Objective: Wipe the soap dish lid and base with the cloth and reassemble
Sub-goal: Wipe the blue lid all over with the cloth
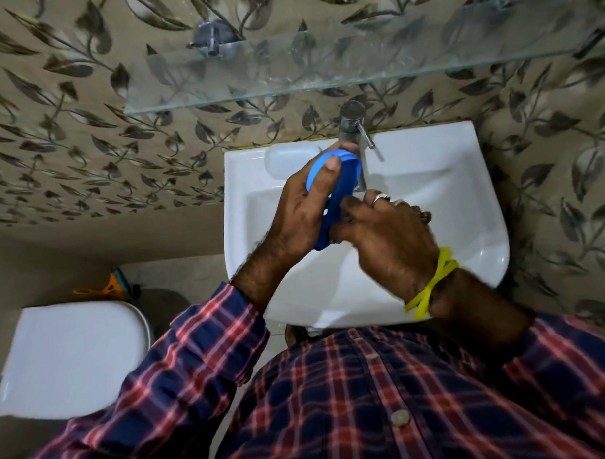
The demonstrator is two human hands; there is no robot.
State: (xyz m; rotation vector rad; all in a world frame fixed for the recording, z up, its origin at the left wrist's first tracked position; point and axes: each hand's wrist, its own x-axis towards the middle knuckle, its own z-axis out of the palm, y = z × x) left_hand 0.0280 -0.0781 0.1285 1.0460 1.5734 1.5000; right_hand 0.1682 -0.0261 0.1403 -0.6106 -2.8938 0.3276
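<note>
Your left hand (304,208) grips the blue oval plastic soap dish (337,190) over the white ceramic sink's (464,175) back edge while your right hand (380,233) pinches its lower end; it looks light, stiff and slippery, so hold its rims.

Two hands, left (293,212) and right (387,236), meet over one white sink (430,197) on one blue soap dish (340,180). One tap (354,124) stands at the sink's back rim, one glass shelf (322,57) hangs above it, held by two metal brackets (212,36). One toilet lid (75,354) lies left of the sink. One yellow band (433,283) circles the right wrist; two rings (380,199) show on that hand.
</note>
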